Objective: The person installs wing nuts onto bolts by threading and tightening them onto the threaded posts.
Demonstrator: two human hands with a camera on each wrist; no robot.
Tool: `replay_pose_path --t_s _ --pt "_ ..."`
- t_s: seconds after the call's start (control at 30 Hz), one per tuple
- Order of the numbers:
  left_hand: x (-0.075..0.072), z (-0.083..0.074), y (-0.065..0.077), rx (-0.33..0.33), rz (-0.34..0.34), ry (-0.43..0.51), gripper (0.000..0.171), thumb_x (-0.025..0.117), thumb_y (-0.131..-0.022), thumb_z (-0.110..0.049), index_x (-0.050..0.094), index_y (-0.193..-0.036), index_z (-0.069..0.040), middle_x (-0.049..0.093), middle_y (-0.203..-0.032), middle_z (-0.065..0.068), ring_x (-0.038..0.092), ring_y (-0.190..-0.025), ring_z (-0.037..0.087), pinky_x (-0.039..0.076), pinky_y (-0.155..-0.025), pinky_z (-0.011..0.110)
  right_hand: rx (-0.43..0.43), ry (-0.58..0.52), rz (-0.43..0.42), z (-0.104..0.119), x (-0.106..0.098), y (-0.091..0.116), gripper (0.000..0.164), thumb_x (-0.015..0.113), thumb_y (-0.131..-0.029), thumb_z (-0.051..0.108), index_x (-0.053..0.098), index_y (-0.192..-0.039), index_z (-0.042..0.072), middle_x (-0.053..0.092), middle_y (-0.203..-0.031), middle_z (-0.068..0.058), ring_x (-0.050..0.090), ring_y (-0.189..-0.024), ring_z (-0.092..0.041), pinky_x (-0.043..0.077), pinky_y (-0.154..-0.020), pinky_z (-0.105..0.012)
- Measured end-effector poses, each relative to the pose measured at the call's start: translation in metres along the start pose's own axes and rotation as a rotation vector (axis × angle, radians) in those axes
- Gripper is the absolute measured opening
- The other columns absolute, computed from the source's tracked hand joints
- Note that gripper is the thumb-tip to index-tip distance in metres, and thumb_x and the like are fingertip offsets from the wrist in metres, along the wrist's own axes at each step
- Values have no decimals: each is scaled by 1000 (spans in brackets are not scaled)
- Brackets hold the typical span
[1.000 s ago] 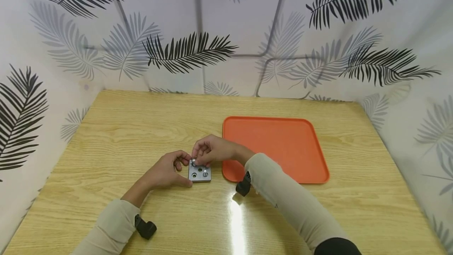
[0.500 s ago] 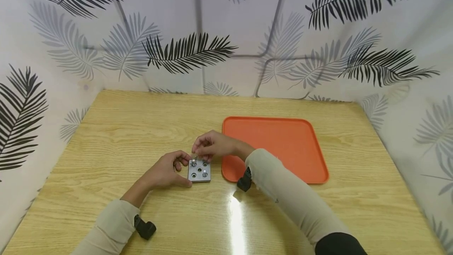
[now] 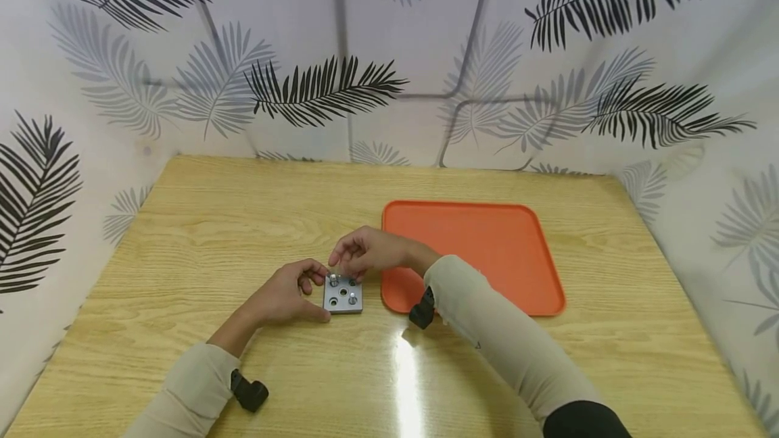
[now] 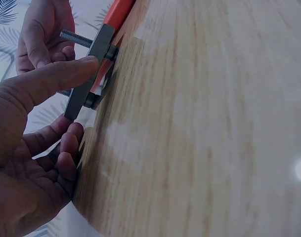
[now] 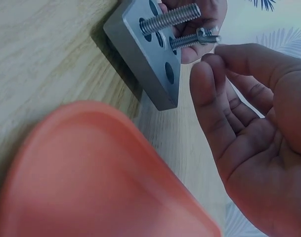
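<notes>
- Steadying the block [image 3: 343, 301] on the table [image 3: 243, 215], we grip its left side with our left hand [image 3: 286, 296], thumb by the near corner, fingers by the far one.
- Two bolts already pass through the block, threads up, heads [image 4: 92, 100] beneath it.
- The nut [image 5: 208, 35] sits near the tip of the far-left bolt [image 5: 184, 42], thread bare below; we judge its run down is left to do.
- The near-right bolt [image 5: 172, 19] shows no nut, so we take the work as partway.
- Our right hand [image 3: 371, 250] curls its fingers close by the nut; we cannot tell whether they pinch it or have let go.
- The tray [image 3: 481, 255] lies just right of the block, a strip of wood between; our right wrist crosses over its left edge, so we should mind that raised rim.
- The table's back edge is well apart; leftward and backward we have most room.
</notes>
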State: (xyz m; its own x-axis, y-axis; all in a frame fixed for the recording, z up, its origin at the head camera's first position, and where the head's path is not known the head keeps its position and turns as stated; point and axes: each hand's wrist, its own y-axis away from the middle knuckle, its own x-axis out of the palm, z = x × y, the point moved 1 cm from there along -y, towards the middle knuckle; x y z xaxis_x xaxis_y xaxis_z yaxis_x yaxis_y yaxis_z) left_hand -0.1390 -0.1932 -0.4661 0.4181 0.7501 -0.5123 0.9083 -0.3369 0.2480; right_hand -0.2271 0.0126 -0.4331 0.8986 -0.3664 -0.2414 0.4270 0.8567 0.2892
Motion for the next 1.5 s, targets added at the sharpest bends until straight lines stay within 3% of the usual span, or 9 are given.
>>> replay_pose_path --t_s 0.23,0.57,0.83,1.3,1.5 --pt "0 -1 -1 -3 -3 -8 63 92 -68 -19 58 -119 -4 58 -109 9 49 -89 19 43 -75 25 -74 10 51 -1 4 -3 29 59 -92 -7 62 -121 -7 69 -82 -1 62 -70 -12 53 -67 -26" --pt "0 0 -2 -7 4 5 64 92 -69 -18 58 -121 -5 57 -111 9 48 -89 19 43 -74 25 -31 64 -36 -1 9 -5 15 70 -89 2 66 -103 -3 65 -78 0 61 -68 -10 53 -64 -23" --pt "1 0 -2 -5 2 11 64 92 -68 -18 59 -121 -4 58 -110 9 48 -87 19 43 -73 25 -46 53 -129 -4 1 -7 18 56 -100 5 64 -109 -8 61 -80 -4 57 -69 -10 53 -66 -23" --pt "1 1 -1 -8 -2 -13 63 92 -68 -20 58 -120 -4 59 -110 9 49 -89 19 43 -74 25 -76 60 17 -4 4 -9 25 57 -93 -4 65 -117 -4 68 -81 -2 59 -69 -11 52 -66 -25" --pt "0 1 -1 1 -4 -15 64 92 -68 -21 58 -120 -5 58 -109 9 49 -88 19 42 -73 25 -72 98 15 -3 7 -10 23 65 -90 -2 68 -113 -3 67 -80 1 61 -67 -8 52 -64 -21"
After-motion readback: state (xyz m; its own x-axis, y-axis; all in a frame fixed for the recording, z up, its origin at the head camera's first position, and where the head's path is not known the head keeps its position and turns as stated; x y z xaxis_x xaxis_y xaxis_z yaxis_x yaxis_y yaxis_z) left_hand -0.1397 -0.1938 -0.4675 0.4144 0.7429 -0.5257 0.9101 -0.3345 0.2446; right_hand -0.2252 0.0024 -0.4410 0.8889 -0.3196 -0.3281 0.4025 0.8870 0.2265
